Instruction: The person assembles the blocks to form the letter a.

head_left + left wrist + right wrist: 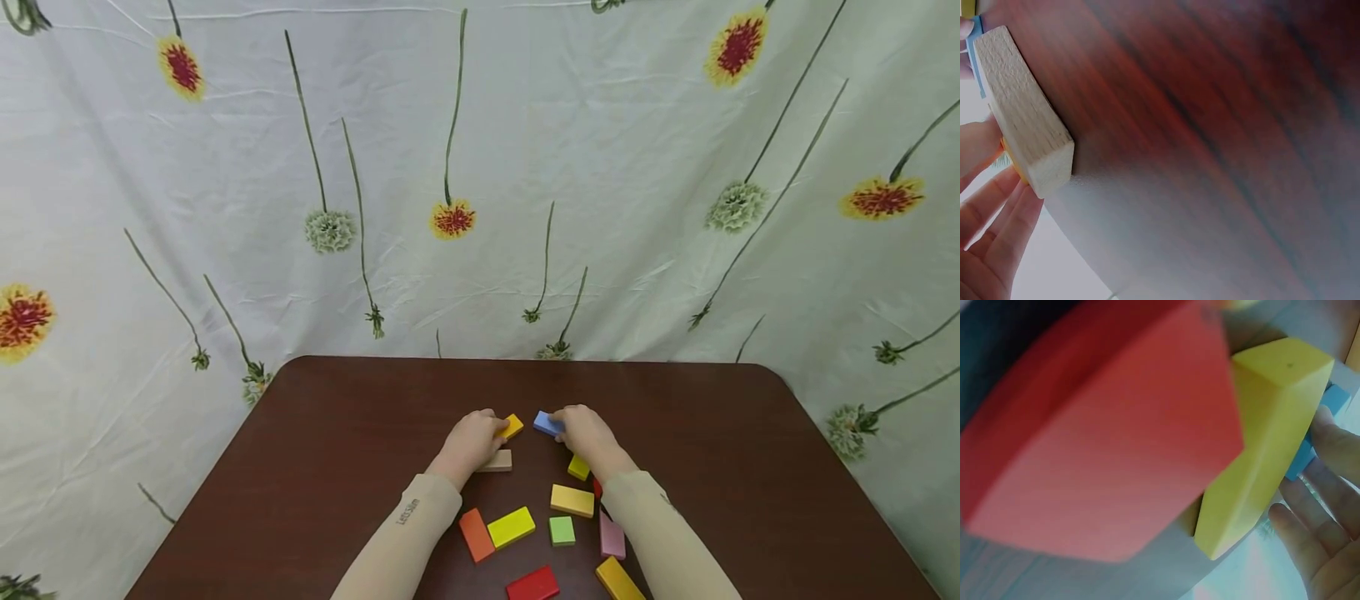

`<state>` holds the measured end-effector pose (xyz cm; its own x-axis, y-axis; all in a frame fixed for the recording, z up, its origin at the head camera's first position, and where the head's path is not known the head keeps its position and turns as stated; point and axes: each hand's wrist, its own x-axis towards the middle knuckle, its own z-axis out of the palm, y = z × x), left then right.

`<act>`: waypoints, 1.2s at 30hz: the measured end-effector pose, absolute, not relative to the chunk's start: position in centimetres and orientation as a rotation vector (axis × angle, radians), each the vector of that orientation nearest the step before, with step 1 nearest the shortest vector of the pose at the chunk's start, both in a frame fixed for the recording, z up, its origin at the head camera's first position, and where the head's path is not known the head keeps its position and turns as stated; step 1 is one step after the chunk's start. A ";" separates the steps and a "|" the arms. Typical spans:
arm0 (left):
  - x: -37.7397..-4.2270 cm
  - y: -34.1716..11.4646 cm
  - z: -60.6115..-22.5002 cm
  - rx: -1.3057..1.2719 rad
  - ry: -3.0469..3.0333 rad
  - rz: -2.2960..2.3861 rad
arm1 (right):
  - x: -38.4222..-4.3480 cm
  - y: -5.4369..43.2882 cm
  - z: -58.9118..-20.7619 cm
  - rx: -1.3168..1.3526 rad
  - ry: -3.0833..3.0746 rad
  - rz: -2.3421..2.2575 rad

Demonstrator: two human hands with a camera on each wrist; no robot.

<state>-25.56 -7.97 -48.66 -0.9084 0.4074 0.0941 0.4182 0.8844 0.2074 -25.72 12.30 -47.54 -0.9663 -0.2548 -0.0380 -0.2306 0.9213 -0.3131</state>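
Note:
Toward the far side of the table, my left hand [474,440] pinches an orange-yellow block [513,427] between thumb and fingers. A plain wooden block [497,461] lies just in front of it and, in the left wrist view, hides most of the orange-yellow one. To the right, my right hand [588,433] pinches a blue block [547,423], its thumb and fingers on either side. The two held blocks are a small gap apart. Close to the right wrist lie a yellow block [1266,444] and a red block [1116,444], partly hidden by the arm in the head view.
Nearer me on the dark brown table [315,500] lie several blocks: orange [477,535], bright yellow [512,527], light green [562,531], pale yellow [572,500], pink [611,536], red [533,583] and amber [619,579]. A flowered cloth [630,167] hangs behind the table.

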 end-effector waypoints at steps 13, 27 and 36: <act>-25.7 -8.1 -48.6 -0.678 -2.998 -0.276 | -26.4 10.8 -47.4 -0.435 3.000 -0.460; -26.0 -8.2 -48.7 -0.704 -2.996 -0.345 | -26.8 10.6 -47.3 -0.405 2.986 -0.474; -26.0 -8.2 -48.4 -0.709 -3.018 -0.342 | -26.7 11.0 -47.1 -0.442 3.008 -0.479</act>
<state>-25.99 -8.20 -48.40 -0.8965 0.4372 0.0714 0.4421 0.8727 0.2070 -26.74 10.98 -47.07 -0.9567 -0.2905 -0.0174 -0.2707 0.9105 -0.3127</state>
